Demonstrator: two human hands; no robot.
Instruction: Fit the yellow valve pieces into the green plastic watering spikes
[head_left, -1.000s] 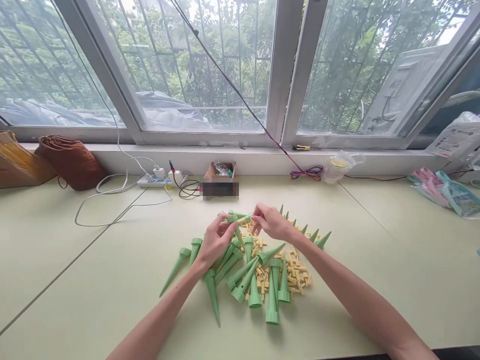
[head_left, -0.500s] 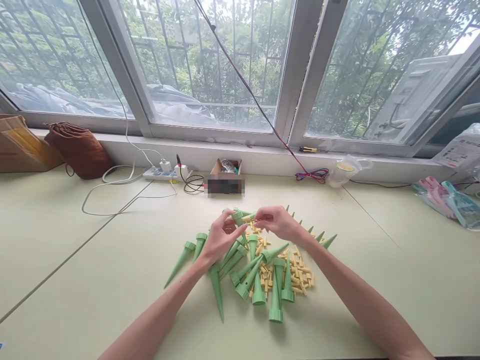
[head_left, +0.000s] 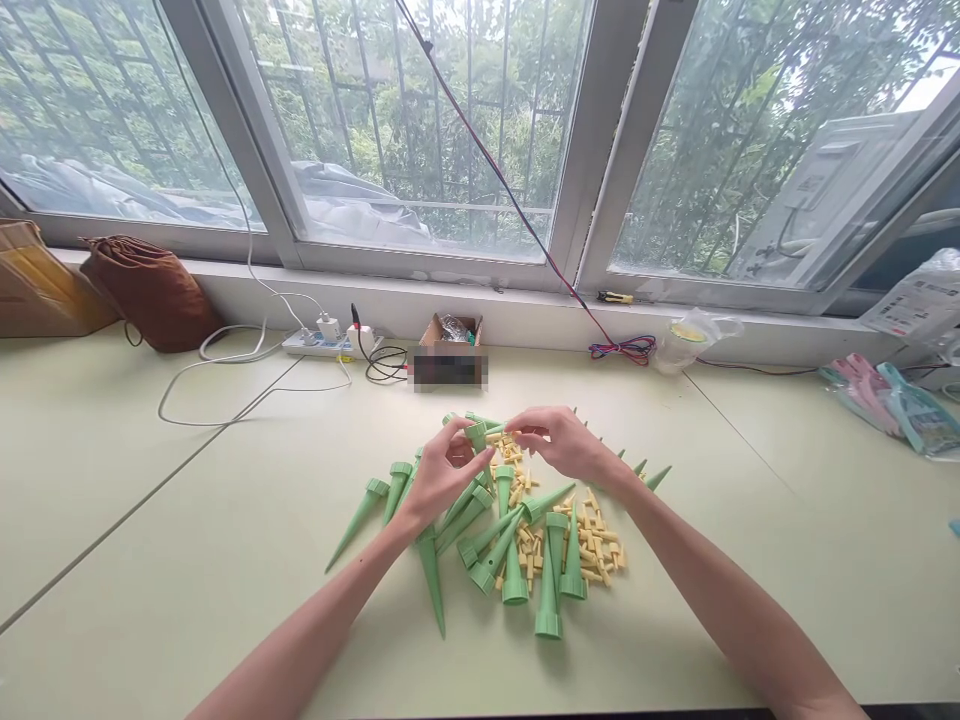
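A heap of green plastic cone spikes [head_left: 517,555] lies on the pale green table [head_left: 187,560], mixed with several small yellow plastic pieces [head_left: 592,548]. My left hand [head_left: 439,475] grips the wide end of one green spike [head_left: 477,436], held up over the heap. My right hand [head_left: 559,440] pinches a small yellow piece [head_left: 497,432] right at that spike's wide end. Both hands meet above the far side of the pile.
A power strip [head_left: 322,345] with white cables, a small cardboard box [head_left: 450,352] and a brown bag [head_left: 150,292] line the window sill side. A bundle of coloured wire [head_left: 622,349] and plastic bags [head_left: 892,400] lie to the right.
The hands have stayed together over the pile, shifting only slightly; the view has tipped and drifted a little.
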